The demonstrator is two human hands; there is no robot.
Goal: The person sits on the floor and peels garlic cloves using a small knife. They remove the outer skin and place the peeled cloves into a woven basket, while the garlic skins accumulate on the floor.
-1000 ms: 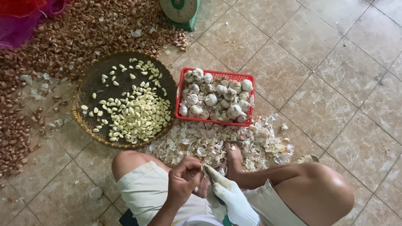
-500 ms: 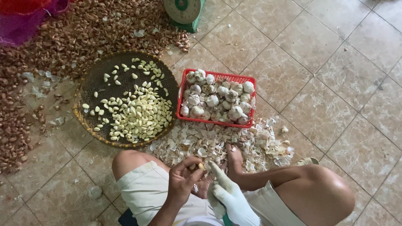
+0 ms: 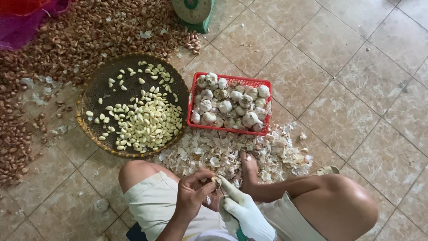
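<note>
Barely anything is shifting since a moment ago: my bare left hand point(image 3: 192, 193) is still pinching a small garlic clove point(image 3: 213, 180) at the fingertips, and my gloved right hand point(image 3: 243, 209) is still pressing in against it, both hands together above my lap. Beyond them, papery garlic skins point(image 3: 223, 151) are lying heaped on the tiled floor point(image 3: 347, 89). Farther out, peeled cloves point(image 3: 142, 122) are filling the round woven tray point(image 3: 89, 96), just beside the red basket point(image 3: 232, 80) of whole bulbs.
</note>
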